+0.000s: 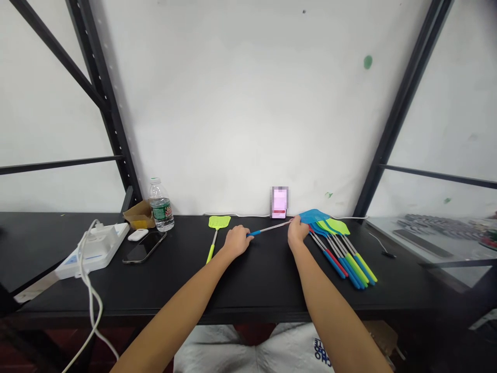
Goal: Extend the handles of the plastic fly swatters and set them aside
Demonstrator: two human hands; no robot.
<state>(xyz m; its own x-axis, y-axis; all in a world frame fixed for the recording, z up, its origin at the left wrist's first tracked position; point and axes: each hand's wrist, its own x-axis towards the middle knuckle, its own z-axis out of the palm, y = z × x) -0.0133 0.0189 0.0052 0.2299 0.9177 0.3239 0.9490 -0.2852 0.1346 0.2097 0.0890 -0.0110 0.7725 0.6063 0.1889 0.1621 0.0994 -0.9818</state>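
Note:
A blue fly swatter (275,226) with a metal shaft is stretched between my two hands above the black table. My left hand (237,241) is closed around its blue handle. At the other end, my right hand (297,231) grips where the shaft meets the blue head. Just right of that hand lies a pile of fly swatters (351,261) with blue, lime and red handles, their heads overlapping toward the wall. One lime-green fly swatter (219,222) lies alone left of my left hand, its handle end partly hidden by my forearm.
The black table (256,285) stands against a white wall. A lit phone (279,201) leans there. On the left are a water bottle (161,207), a cardboard box (139,213), a white case (137,234), a dark phone (145,247) and a power strip (95,251) with trailing cables.

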